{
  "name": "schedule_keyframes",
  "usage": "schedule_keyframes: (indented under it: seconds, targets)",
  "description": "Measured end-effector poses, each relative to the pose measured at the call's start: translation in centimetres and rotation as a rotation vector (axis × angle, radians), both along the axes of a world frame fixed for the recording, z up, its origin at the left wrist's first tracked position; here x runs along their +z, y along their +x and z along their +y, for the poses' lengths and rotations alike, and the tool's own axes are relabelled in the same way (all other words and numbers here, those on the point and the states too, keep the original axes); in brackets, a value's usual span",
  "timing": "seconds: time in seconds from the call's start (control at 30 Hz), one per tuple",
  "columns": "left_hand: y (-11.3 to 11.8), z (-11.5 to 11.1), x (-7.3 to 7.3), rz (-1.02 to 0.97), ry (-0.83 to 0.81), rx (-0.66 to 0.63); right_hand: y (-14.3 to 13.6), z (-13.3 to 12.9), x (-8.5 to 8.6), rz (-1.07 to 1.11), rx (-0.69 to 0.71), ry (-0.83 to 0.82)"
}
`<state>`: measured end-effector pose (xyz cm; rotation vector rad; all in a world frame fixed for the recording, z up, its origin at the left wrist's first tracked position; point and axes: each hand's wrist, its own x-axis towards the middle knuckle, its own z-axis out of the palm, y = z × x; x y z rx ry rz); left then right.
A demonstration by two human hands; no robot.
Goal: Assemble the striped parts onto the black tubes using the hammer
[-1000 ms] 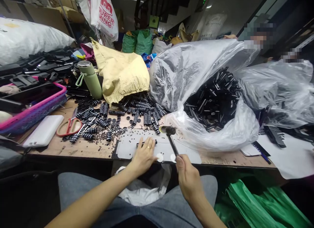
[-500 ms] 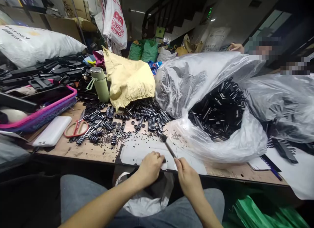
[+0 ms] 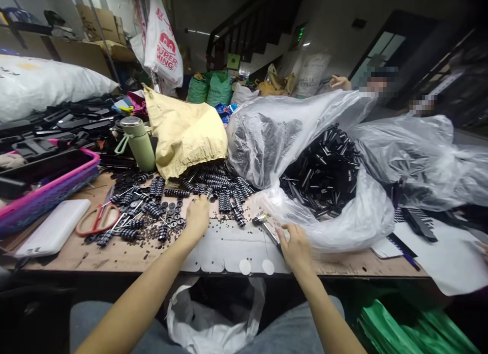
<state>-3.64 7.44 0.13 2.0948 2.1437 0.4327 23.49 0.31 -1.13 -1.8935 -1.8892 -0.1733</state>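
Observation:
My left hand [image 3: 198, 216] reaches over the table to the edge of a pile of black ridged rollers [image 3: 224, 199]. Its fingers are curled in, and what they pinch is hidden among the rollers. My right hand [image 3: 297, 247] has its thumb and fingers on the handle of a small hammer [image 3: 269, 231], whose head points away from me over a white sheet [image 3: 229, 244]. Small black rings [image 3: 177, 211] and many tiny brown beads [image 3: 152, 232] lie scattered left of my left hand. Two white round spots [image 3: 245, 266] show at the sheet's front edge.
A clear plastic bag [image 3: 358, 237] of black handles stands right, behind my right hand. Red scissors [image 3: 98, 219], a white power bank [image 3: 57, 227], a pink-purple basket [image 3: 84, 163] and a green flask [image 3: 141, 145] are left. An open white sack [image 3: 213, 323] sits at my lap.
My left hand has moved from the table's front edge forward and left to the roller pile. My right hand has shifted slightly, still at the hammer, and the view has turned to the right.

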Motion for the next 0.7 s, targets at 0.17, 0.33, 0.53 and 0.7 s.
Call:
schedule_keyframes:
  seconds: [0.17,0.33,0.53,0.7]
  targets:
    - [-2.0,-4.9,2.4,-0.071,-0.006,-0.278,3.6,6.8,2.7,0.023,-0.134,0.081]
    - [-0.1,-6.4,1.0,-0.312,-0.011,-0.393,6.5,13.3,2.1,0.076,-0.24,-0.006]
    - [1.8,-6.4,-1.9,-0.85,-0.024,-0.266,6.8,13.1,1.8,0.152,-0.321,0.061]
    - [2.6,-5.8,-0.5,-1.135,-0.256,-0.056,2.1,5.9,2.3,0.203,0.056,0.119]
